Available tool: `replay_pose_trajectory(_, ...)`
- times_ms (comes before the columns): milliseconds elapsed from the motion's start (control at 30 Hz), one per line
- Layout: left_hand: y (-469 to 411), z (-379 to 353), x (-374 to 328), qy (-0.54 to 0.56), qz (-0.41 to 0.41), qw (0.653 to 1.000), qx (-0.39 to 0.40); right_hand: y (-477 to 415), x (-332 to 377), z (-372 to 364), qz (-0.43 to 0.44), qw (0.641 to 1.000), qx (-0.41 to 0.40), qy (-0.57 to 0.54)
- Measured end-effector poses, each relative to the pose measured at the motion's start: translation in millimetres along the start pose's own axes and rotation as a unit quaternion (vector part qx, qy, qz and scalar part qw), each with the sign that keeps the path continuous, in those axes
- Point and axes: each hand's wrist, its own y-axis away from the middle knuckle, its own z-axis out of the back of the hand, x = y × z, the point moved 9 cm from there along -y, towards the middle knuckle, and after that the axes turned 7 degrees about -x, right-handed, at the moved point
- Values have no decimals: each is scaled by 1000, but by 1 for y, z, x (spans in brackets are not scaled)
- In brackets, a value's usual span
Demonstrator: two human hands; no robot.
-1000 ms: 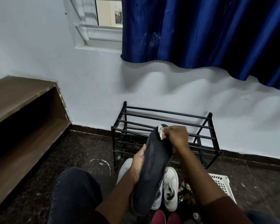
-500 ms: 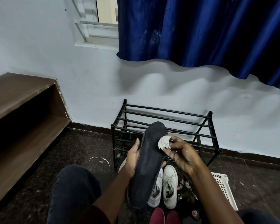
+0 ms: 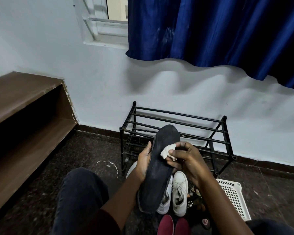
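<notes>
A dark shoe (image 3: 159,168) is held sole-up by the left hand (image 3: 143,161) in front of the black rack (image 3: 176,126); a white cloth (image 3: 167,150) is pinched against it by the right hand's (image 3: 187,160) fingers (image 3: 171,152).

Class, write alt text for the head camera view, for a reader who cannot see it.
A person's left hand holds a dark shoe sole-up while the right hand holds a crumpled white cloth to the sole. Beneath stand white sneakers on a dark floor, before a black shoe rack.
</notes>
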Motion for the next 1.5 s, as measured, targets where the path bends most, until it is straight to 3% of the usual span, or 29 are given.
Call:
replay_pose_trajectory(133,-4,1,-6,-9,-23,999,-22,25,-7,-22,52,980,49,184)
replay_pose_trajectory(267,-10,8,-7,0,-48,997,-56,34,-11,-33,188,887,11,422)
replay_pose_trajectory(433,-10,16,-12,12,-58,995,-82,23,-1,-39,285,821,-58,492)
replay_pose_trajectory(567,-9,17,-4,-14,-34,997,-66,7,15,-28,289,833,-101,461)
replay_pose_trajectory(633,-8,16,-4,-19,-35,998,-56,-1,15,-12,229,895,-122,363)
replay_pose_trajectory(700,-6,13,-6,-14,-35,998,-48,-4,11,3,137,967,-113,181)
replay_pose_trajectory(767,-8,16,-7,-10,-31,998,-50,1,10,3,88,988,-75,100)
replay_pose_trajectory(833,-10,17,-8,-6,-34,998,-56,13,9,-9,110,972,-34,203)
replay_pose_trajectory(933,-13,12,-11,2,-48,997,-52,33,1,-37,228,874,-10,430)
replay_pose_trajectory(1000,-19,17,-10,11,-53,996,-65,33,3,-43,288,829,-30,478)
replay_pose_trajectory(1133,-20,24,2,-12,-27,997,-66,9,15,-32,339,787,-108,504)
replay_pose_trajectory(1300,-21,29,5,6,-37,996,-84,4,10,-33,338,776,-80,526)
replay_pose_trajectory(1400,-21,30,1,5,-46,995,-90,33,-8,-47,355,758,-10,546)
replay_pose_trajectory(1500,-14,20,2,7,-52,997,-58,46,-28,-45,324,789,54,519)
